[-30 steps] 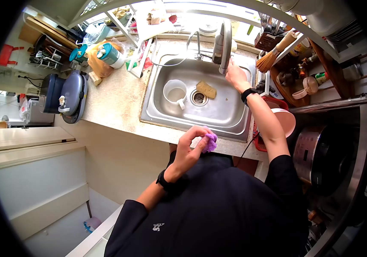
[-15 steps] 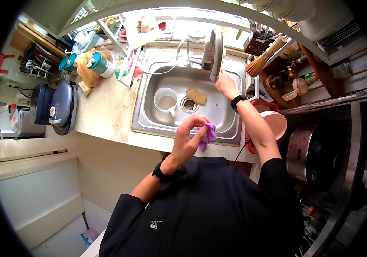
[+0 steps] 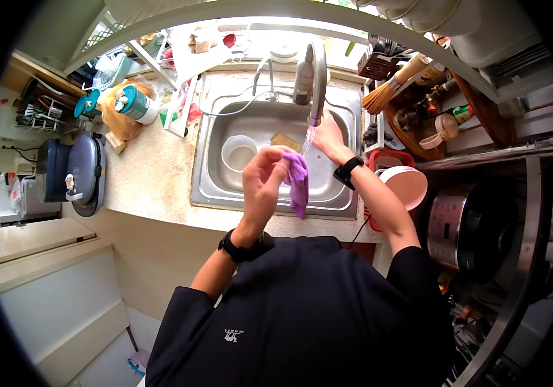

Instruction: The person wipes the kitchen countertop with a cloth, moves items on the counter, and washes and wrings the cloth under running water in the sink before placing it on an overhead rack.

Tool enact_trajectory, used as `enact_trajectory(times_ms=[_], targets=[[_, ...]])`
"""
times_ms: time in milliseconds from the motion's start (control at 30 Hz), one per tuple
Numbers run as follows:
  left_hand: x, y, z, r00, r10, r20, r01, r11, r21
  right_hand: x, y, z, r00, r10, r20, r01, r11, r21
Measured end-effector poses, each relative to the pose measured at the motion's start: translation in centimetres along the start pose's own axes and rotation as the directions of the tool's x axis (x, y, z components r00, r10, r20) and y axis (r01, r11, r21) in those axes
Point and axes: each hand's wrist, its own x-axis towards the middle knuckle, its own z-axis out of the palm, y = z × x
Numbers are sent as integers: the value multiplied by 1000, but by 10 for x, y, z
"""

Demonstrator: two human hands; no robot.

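Note:
A purple cloth hangs from the closed fingers of my left hand, over the front part of the steel sink. My right hand is beside the spout of the tall faucet, its fingertips partly hidden there. A stream of water runs from the spout close to those fingers. In the basin, a translucent white pitcher stands on the left, its handle covered by my left hand. A tan sponge lies behind the cloth, partly covered.
Left on the counter are a teal-lidded container, an orange plastic bag and a dark-lidded appliance. To the right are a red basket, a pale pink bowl, a whisk brush and a rice cooker.
Water now flows from the faucet. My right hand has moved slightly down and left from the spout. My left hand has risen with the cloth, which now hangs longer.

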Motion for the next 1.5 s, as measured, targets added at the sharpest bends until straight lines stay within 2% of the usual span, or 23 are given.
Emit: enact_trajectory(times_ms=[67, 133, 233, 367, 400, 500, 600, 633, 700, 733, 767, 800, 833, 933, 1033, 1067, 1167, 1200, 1300, 1400, 1433, 1467, 1500], targets=[[8, -5, 3, 998, -45, -38, 45, 999, -6, -1, 17, 17, 999, -38, -25, 40, 996, 80], [15, -15, 7, 996, -86, -36, 86, 996, 1, -15, -8, 5, 999, 31, 23, -33, 993, 116], [25, -29, 17, 995, -96, -40, 96, 995, -12, -24, -7, 8, 998, -14, 59, 10, 997, 78], [42, -50, 30, 997, -76, -32, 76, 997, -13, -19, 10, 16, 994, -66, 91, 40, 964, 262], [48, -58, 30, 998, -66, -22, 66, 998, 13, -25, 4, 14, 997, 43, 59, -64, 898, 434], [57, -81, 32, 999, -50, -21, 50, 999, -20, -16, 35, 44, 998, -13, 59, -31, 739, 674], [53, -92, 37, 997, 28, -74, -30, 999, -20, -29, 35, 53, 994, -97, -46, 93, 572, 815], [51, -98, 37, 995, 94, -37, -91, 992, 86, -37, 34, 53, 991, -107, -76, 120, 507, 853], [46, -109, 37, 976, 210, 55, -217, 933, 289, -45, 35, 54, 988, -153, -1, 63, 401, 914], [46, -115, 34, 976, 161, 145, -201, 925, 322, -48, 36, 55, 992, -109, 59, -17, 356, 934], [46, -122, 33, 952, 260, 162, -305, 848, 434, -49, 36, 56, 990, -70, 122, -95, 306, 947], [47, -129, 27, 937, 283, 203, -348, 791, 503, -49, 36, 56, 982, -36, 184, -169, 253, 953], [51, -138, 17, 920, 305, 247, -392, 726, 565, -47, 29, 50, 983, -25, 184, -165, 332, 929], [49, -174, -4, 939, 293, 178, -334, 659, 674, -40, 4, 37, 981, 63, 186, -191, 514, 836], [44, -198, -22, 1000, 17, -16, -8, 892, 452, -31, 7, 30, 923, 112, 369, -385, 319, 866], [44, -215, -27, 999, -20, -30, 28, 954, 297, -32, 6, 26, 902, 127, 412, -431, 245, 869], [37, -214, -36, 950, -283, 129, 241, 933, 269, -35, 12, 23, 923, 44, 383, -384, 215, 898], [38, -213, -35, 958, -255, 129, 214, 939, 268, -37, 12, 22, 928, 41, 371, -364, 314, 877], [40, -207, -34, 977, -172, 127, 133, 954, 268, -42, 14, 17, 939, 173, 297, -332, 235, 913], [42, -171, -27, 966, -230, 121, 199, 954, 225, -42, 33, 15, 979, 202, 41, -125, 428, 895], [44, -166, -25, 985, -154, 82, 136, 971, 196, -43, 35, 12, 978, 206, -43, -63, 481, 875], [51, -174, -29, 998, 13, 69, -32, 958, 286, -43, 37, 13, 973, 220, -72, -28, 419, 908], [58, -182, -37, 981, 179, 72, -193, 908, 373, -45, 35, 10, 966, 235, -104, -12, 444, 896]])
